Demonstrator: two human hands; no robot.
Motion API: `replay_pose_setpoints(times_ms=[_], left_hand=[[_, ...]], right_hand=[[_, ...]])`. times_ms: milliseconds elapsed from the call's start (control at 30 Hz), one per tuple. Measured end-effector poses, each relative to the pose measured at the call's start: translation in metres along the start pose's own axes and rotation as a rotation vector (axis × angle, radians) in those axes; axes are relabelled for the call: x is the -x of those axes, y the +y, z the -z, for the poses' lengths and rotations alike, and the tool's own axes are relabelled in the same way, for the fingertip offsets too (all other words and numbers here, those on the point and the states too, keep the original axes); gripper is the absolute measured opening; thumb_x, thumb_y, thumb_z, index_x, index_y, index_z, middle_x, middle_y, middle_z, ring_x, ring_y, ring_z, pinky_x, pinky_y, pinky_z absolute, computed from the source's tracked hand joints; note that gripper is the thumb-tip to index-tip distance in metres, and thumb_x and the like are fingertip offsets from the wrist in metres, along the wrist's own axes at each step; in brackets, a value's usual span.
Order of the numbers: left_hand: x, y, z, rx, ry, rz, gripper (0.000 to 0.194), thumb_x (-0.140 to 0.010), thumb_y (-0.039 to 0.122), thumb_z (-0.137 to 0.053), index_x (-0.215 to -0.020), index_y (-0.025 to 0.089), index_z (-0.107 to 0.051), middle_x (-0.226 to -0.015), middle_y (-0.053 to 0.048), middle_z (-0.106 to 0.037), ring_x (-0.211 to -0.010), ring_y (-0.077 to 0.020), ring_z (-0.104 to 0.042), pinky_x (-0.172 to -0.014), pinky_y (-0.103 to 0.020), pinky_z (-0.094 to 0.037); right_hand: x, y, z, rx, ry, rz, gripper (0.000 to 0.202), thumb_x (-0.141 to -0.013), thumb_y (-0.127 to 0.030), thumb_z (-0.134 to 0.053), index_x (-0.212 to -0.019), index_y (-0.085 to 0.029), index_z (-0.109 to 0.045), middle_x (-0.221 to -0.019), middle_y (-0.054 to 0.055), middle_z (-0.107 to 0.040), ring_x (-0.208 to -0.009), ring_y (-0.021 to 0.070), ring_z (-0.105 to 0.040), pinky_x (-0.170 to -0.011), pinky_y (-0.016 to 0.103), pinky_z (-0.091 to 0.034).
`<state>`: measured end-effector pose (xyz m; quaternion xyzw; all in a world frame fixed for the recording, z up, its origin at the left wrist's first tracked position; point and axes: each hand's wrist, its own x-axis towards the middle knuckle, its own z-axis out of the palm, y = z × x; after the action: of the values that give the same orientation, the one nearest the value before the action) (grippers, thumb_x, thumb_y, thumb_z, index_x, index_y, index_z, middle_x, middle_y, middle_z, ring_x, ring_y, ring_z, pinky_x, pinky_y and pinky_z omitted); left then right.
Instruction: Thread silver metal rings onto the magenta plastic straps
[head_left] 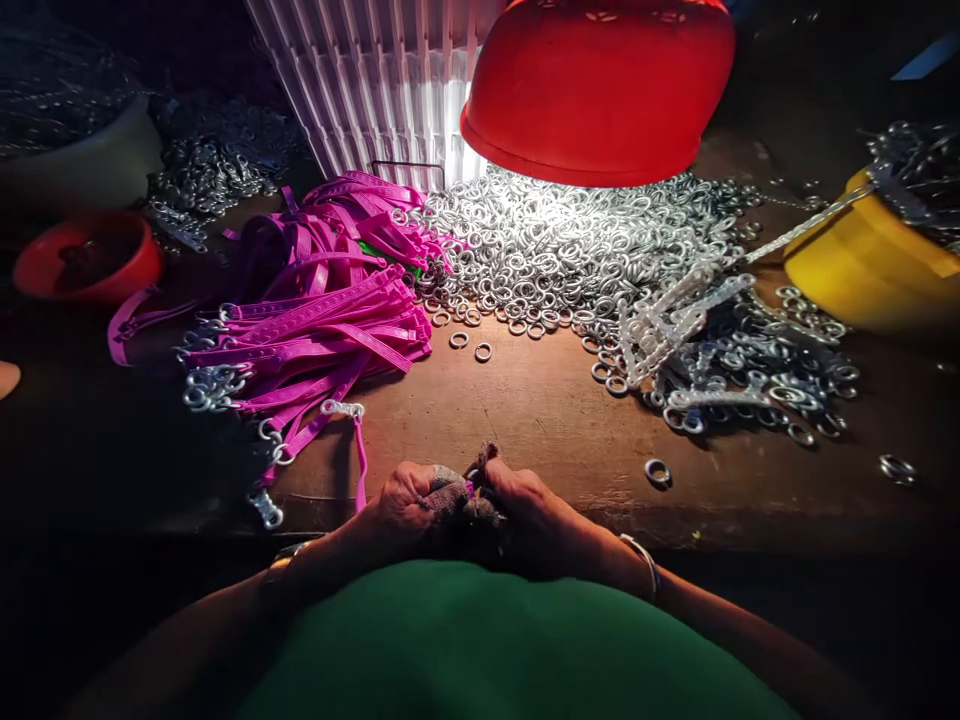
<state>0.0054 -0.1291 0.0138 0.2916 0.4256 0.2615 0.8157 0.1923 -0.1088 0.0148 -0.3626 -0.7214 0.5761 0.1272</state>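
Observation:
Both my hands meet at the table's front edge, with dark wrappings on the fingers. My left hand (415, 497) is closed on a magenta strap (360, 455), whose visible length hangs to the left with a silver link piece (342, 408) at its top. Against it, my right hand (525, 500) has its fingers closed at a small metal ring, partly hidden between the hands. A bundle of magenta straps (337, 330) with silver rings on its ends lies at the left. Behind, under the lamp, a large heap of silver rings (555, 250) is spread out.
A red lamp shade (600, 90) hangs over the heap, before a ribbed panel (375, 90). At the right are a yellow container (870, 260), chain pieces (720, 395) and a loose ring (658, 473). A red bowl (45, 270) stands left; part of another person's skin shows at the left edge.

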Motion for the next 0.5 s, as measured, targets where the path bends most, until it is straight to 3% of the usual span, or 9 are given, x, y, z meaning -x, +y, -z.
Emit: replay_pose_setpoints(times_ms=[167, 367, 500], left_hand=[[-0.003, 0.007, -0.001, -0.017, -0.004, 0.105, 0.035, -0.051, 0.03, -0.081, -0.056, 0.01, -0.054, -0.052, 0.001, -0.048, -0.049, -0.008, -0.043, -0.047, -0.02, -0.032], [-0.001, 0.005, -0.003, 0.035, 0.008, 0.114, 0.034, -0.06, 0.035, -0.077, -0.064, 0.008, -0.057, -0.056, 0.0, -0.049, -0.052, -0.0082, -0.043, -0.05, -0.021, -0.031], [-0.005, 0.015, -0.002, 0.047, -0.009, 0.112, 0.03, -0.065, 0.034, -0.073, -0.069, 0.009, -0.056, -0.063, -0.001, -0.051, -0.06, -0.0101, -0.047, -0.056, -0.022, -0.036]], right_hand=[[-0.004, -0.007, 0.003, 0.109, -0.151, 0.006, 0.018, -0.078, -0.02, -0.049, -0.09, -0.017, -0.035, -0.07, 0.0, -0.05, -0.056, 0.0089, -0.039, -0.05, 0.023, -0.03], [-0.014, -0.006, 0.008, 0.233, -0.196, 0.059, 0.009, -0.082, -0.02, -0.046, -0.087, -0.017, -0.039, -0.067, 0.0, -0.048, -0.054, 0.0091, -0.036, -0.049, 0.023, -0.028], [-0.022, -0.004, 0.02, 0.22, -0.237, 0.081, 0.01, -0.088, -0.021, -0.041, -0.079, -0.018, -0.038, -0.064, -0.003, -0.046, -0.052, 0.0071, -0.032, -0.05, 0.021, -0.026]])
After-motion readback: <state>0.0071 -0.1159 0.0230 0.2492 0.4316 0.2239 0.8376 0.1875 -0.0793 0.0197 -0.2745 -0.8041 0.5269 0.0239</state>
